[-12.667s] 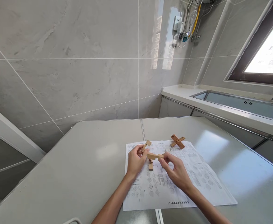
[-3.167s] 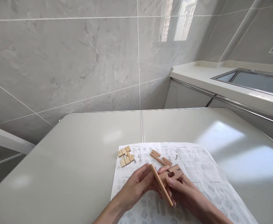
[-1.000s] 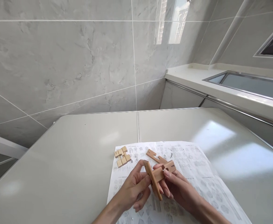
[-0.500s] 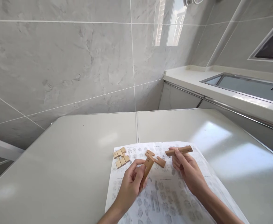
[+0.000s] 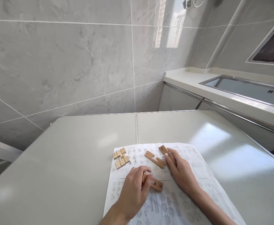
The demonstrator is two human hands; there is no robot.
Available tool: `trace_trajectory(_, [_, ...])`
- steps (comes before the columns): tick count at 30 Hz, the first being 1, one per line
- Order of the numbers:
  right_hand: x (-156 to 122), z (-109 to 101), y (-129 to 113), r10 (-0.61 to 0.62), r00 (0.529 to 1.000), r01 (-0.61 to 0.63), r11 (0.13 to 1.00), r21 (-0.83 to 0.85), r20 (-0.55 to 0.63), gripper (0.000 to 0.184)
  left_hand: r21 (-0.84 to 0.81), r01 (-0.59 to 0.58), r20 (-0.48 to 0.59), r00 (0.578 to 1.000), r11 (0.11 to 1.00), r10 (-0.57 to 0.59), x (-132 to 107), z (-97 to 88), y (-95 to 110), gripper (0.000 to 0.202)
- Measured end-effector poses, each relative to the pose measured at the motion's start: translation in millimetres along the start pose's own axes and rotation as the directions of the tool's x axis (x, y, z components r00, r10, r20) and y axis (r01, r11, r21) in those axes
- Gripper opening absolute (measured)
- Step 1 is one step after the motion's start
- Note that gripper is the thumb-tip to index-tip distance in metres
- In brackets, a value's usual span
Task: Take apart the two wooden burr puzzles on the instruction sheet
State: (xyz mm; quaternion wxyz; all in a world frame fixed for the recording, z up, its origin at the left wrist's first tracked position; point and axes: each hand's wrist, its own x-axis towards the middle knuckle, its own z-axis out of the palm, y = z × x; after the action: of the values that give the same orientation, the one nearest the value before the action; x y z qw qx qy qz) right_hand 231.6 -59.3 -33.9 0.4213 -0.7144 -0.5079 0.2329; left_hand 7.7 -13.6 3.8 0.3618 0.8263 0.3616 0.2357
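My left hand (image 5: 135, 187) grips a flat wooden puzzle piece (image 5: 157, 185) marked 2, with a slot through its middle, low over the printed sheet. In my right hand (image 5: 178, 165) is another slotted wooden puzzle piece (image 5: 163, 150) with a dark mark at its upper end; the fingers cover its lower part. Between and beyond the hands, a notched wooden puzzle piece (image 5: 154, 158) lies on the paper, close to the right fingertips. Farther left sits a lighter notched wooden piece (image 5: 121, 158), made up of small square blocks.
A large printed instruction sheet (image 5: 120, 197) lies under the pieces on the pale table (image 5: 57, 162). Grey wall tiles (image 5: 80, 62) rise behind the table. To the right is a white counter (image 5: 183, 78) with a sink (image 5: 244, 89).
My left hand has turned its piece so the numbered end points right and toward me. My right hand has moved left and tilted its piece, bringing it close beside the notched piece.
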Motion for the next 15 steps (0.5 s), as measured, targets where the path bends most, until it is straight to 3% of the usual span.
trace_trajectory(3, [1.3,2.0,2.5,-0.073,0.997,0.073,0.997,-0.033,-0.013,0.035,0.049,0.016,-0.029,0.999,0.999,-0.014,0.3,0.9,-2.3,0.016])
trace_trajectory(6, [2.2,3.0,3.0,-0.131,0.991,0.133,0.99,-0.043,0.037,0.031,0.105,-0.036,-0.062,0.997,0.994,0.043,1.0,2.0,-4.9,0.014])
trace_trajectory(15, [-0.9,2.5,-3.6,-0.19,0.976,0.192,0.981,-0.012,0.104,0.033,0.256,-0.059,-0.08,0.993,0.965,0.082,1.6,9.1,-12.5,0.017])
